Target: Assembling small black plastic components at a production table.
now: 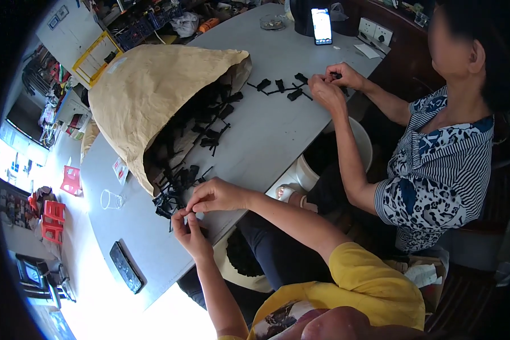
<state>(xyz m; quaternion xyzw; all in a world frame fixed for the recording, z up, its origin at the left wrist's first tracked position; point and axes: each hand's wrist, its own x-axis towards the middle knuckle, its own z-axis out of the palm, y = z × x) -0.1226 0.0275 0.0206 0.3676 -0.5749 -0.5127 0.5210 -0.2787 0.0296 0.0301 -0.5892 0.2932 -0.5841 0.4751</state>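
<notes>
My left hand [194, 237] and my right hand [221, 194] meet fingertip to fingertip over the near edge of the table. Both are closed in a pinch; whatever lies between the fingers is too small and covered to make out. Right beside them is a heap of small black pieces on thin stems [173, 190], looking like moulded plastic parts. The heap spills from the mouth of a large brown paper sack [147, 85] lying on its side. More black pieces [212, 136] lie along the sack's opening.
Across the grey table [266, 141], a co-worker's hands [331, 88] handle similar black pieces [294, 93]. A clear glass [112, 199] and a dark phone [126, 267] are at left; a lit phone [322, 26] stands at the back. Below the edge are a white bucket [361, 144] and a pale container of black pieces [243, 255].
</notes>
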